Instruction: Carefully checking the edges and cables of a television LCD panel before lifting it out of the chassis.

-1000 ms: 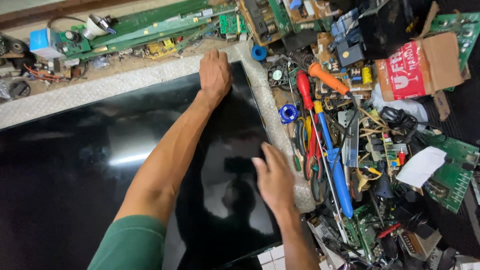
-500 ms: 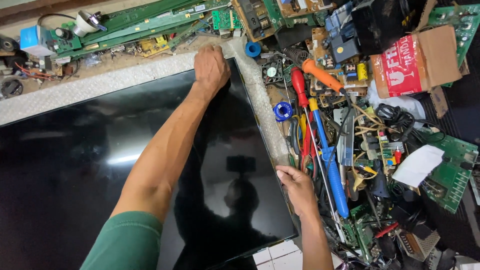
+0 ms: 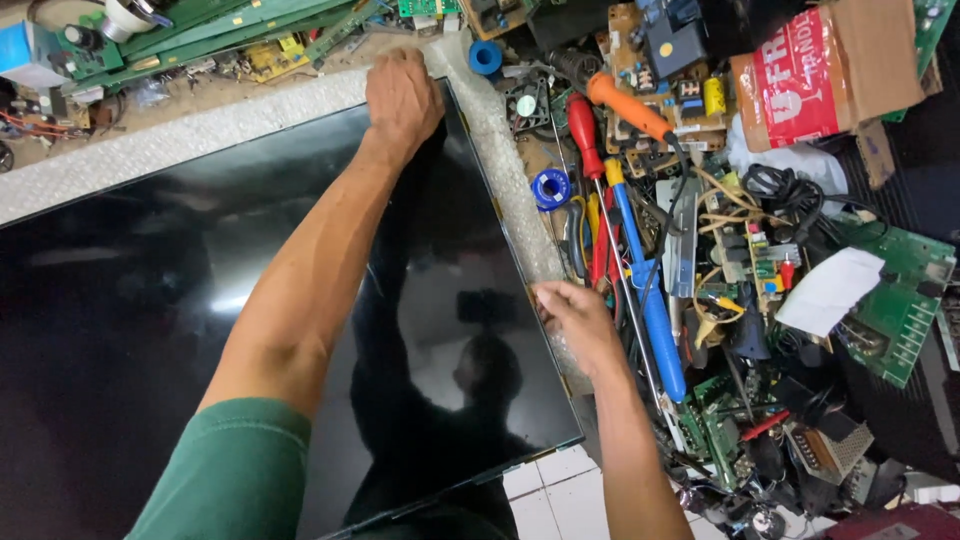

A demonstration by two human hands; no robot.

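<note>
- large black glossy screen panel, lying flat on a bubble-wrap sheet over the cluttered bench, filling the left and middle of the head view.
- probably thin, broad and stiff yet fragile: likely to flex or crack under a twist, and slick on its glass face, so best gripped by the edges and corners, both sides at once, never pressed in the middle.
- probably awkward rather than heavy, owing to its width.
- left hand at the far right corner of the panel, fingers curled down over the corner, seemingly gripping the edge.
- right hand at the panel's right edge, nearer the body, fingers bent and touching the edge where it meets the wrap; cannot tell whether closed on the edge or only resting there.
- panel thus lying under and to the left of both hands, right edge running between them.
- just beside the right hand, red-handled and blue-handled screwdrivers, a blue solder spool, circuit boards and a cardboard box crowding the bench.
</note>
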